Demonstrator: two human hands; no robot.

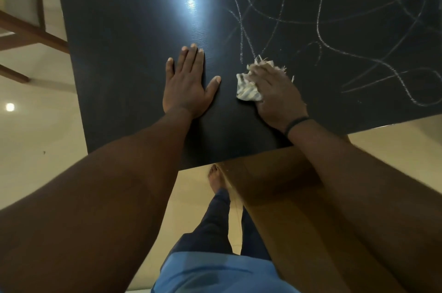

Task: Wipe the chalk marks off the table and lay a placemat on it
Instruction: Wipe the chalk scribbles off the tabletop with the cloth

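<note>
Head view: the left hand (189, 82) lies flat, fingers straight, bracing on the tabletop (124, 53) near its near edge. The right hand (275, 92) presses a rag (246, 90); sweep firmly toward the far-right corner over the chalk marks (334, 29). No placemat visible.

Dim room; a lamp's glare (190, 2) whitens the dark table (124, 53), edges bowed by wide-angle distortion.
</note>
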